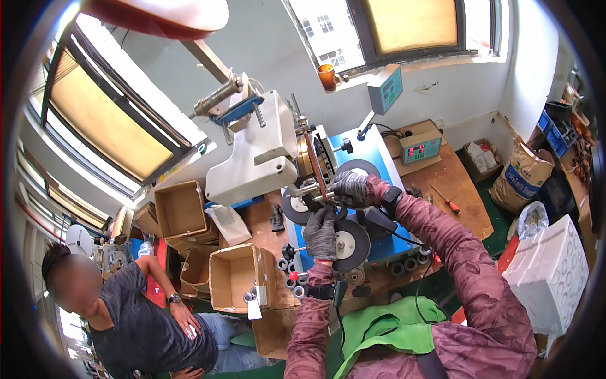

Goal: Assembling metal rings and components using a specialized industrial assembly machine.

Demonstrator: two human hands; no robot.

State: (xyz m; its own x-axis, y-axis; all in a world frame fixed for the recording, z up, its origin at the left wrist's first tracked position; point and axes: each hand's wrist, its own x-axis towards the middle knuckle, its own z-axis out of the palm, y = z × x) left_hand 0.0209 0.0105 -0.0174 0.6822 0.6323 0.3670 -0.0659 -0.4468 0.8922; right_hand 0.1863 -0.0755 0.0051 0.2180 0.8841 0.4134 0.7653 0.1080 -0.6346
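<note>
My two grey-gloved hands work at the front of a coil winding machine with an upright ring. My right hand reaches in from the right, its fingers closed by small metal fittings at the ring's lower end. Just below it, my left hand points upward with its fingertips pressed together at the same place. What either hand pinches is too small or hidden to name. A black-rimmed roller lies beside my left hand; another roller is partly covered behind it.
A blue machine base sits on the wooden bench. A control box and a screwdriver are to the right. Metal rings line the bench's near edge. An open carton stands left, near a seated person.
</note>
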